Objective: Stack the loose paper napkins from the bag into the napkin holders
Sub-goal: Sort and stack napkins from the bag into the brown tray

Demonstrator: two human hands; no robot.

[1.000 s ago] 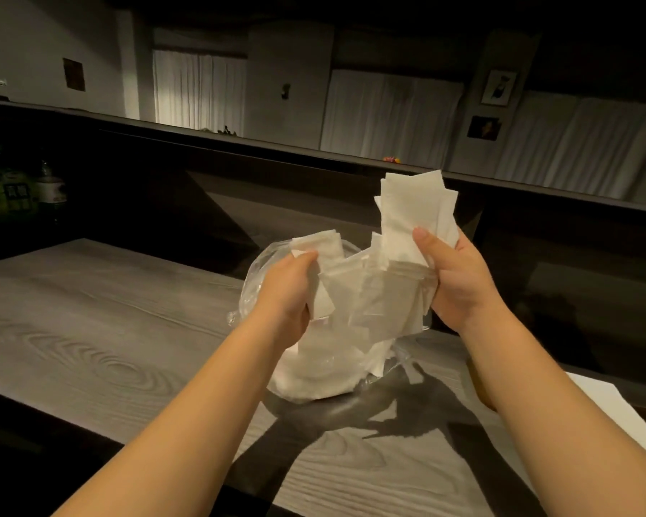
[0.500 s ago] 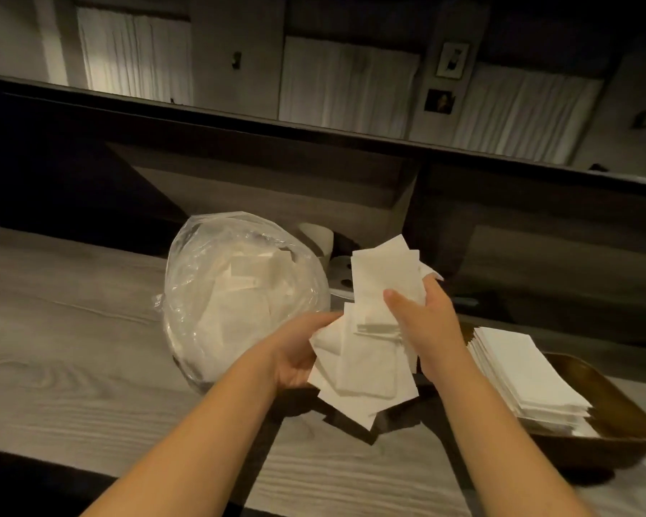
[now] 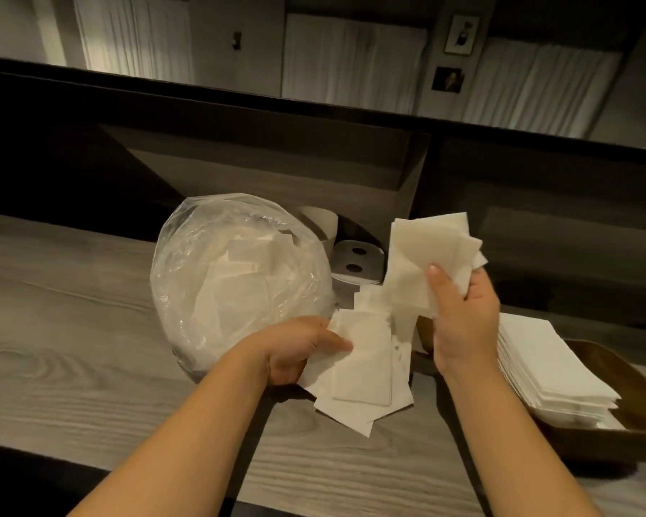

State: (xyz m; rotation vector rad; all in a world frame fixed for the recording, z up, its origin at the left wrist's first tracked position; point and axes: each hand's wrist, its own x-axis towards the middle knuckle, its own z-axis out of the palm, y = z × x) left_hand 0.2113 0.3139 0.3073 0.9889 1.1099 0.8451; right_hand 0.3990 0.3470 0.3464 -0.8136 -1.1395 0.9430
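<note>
head-worn view, angled down, near counter [image 3: 71, 367]

napkins [image 3: 362, 367] — white | bag [image 3: 239, 278] — clear | holder [image 3: 612, 371] — brown | counter [image 3: 71, 348] — grey woodgrain

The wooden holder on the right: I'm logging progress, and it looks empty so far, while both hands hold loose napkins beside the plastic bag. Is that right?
Not quite. The head view shows the wooden holder already carrying a neat stack of napkins; it is not empty. The rest stands: the left hand and right hand each hold loose napkins beside the plastic bag.
</note>
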